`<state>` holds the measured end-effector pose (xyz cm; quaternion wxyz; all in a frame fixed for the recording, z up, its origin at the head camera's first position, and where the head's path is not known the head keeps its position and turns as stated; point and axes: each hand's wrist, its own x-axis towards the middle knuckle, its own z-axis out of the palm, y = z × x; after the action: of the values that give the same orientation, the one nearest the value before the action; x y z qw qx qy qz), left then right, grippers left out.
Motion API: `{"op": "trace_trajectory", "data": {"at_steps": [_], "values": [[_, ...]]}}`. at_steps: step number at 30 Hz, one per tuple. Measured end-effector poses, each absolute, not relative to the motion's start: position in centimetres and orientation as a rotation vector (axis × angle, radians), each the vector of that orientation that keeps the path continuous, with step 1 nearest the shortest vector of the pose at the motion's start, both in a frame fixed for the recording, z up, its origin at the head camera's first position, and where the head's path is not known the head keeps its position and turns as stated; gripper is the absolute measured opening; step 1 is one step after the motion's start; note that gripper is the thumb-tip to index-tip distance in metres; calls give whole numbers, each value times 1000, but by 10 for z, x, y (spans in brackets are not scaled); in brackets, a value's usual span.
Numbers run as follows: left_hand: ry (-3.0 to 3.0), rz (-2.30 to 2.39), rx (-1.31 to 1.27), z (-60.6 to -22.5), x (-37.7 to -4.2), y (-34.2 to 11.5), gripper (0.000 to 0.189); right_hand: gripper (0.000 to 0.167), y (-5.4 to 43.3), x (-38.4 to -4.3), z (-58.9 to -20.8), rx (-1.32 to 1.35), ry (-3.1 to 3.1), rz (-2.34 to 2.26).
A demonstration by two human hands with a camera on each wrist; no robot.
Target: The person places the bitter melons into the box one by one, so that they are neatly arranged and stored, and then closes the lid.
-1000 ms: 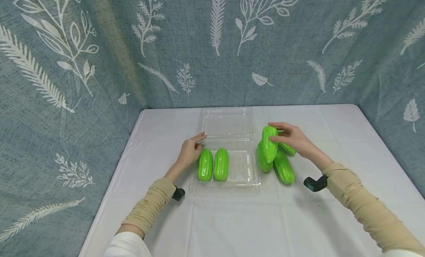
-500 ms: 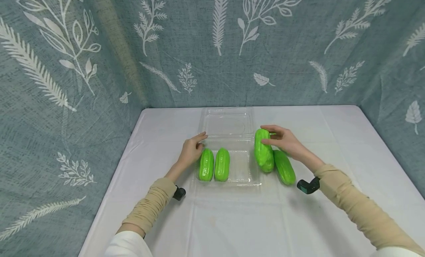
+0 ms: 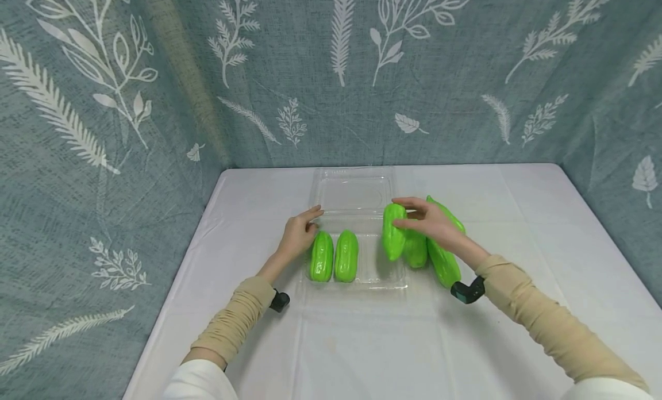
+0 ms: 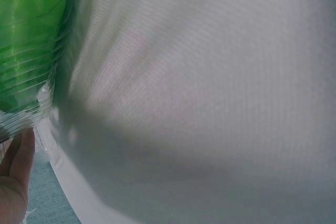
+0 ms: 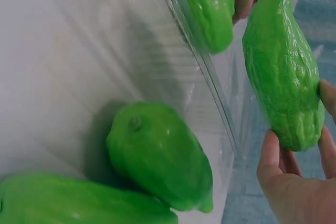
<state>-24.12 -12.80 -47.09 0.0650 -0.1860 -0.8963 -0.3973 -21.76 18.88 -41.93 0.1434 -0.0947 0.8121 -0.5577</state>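
Note:
My right hand (image 3: 433, 223) holds a glossy green bitter melon (image 3: 393, 233) between thumb and fingers, above the right side of a clear plastic clamshell box (image 3: 369, 268). In the right wrist view the held melon (image 5: 283, 72) shows a bumpy, ridged skin and a tapered end. Two more bitter melons (image 3: 346, 256) lie side by side in the left part of the box. My left hand (image 3: 297, 236) is at the box's back left corner; in the left wrist view its straight fingers (image 4: 23, 153) touch the box wall beside a melon (image 4: 29, 35).
Right of the box, several bitter melons (image 3: 443, 263) lie close together on the white tablecloth (image 3: 362, 342), partly under my right hand. The box's lid (image 3: 354, 193) lies folded back behind it. A blue-green curtain (image 3: 310, 61) hangs at the table's far edge.
My right hand has carried the held bitter melon left, from over the other melons to over the box's right side. The left hand stays at the box corner.

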Motion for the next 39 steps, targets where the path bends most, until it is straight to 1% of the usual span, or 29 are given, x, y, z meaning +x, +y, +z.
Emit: {"op": "trace_trajectory", "data": {"at_steps": [12, 27, 39], "values": [[-2795, -1169, -493, -469, -242, -127, 41, 58, 170, -215, -422, -332, 2305, -1629], [-2799, -1153, -493, -468, -241, -127, 42, 57, 149, -206, -434, -404, 2271, -1655], [-2799, -1163, -493, -467, -241, -126, 41, 57, 133, -200, -441, -384, 2355, -1607]]}}
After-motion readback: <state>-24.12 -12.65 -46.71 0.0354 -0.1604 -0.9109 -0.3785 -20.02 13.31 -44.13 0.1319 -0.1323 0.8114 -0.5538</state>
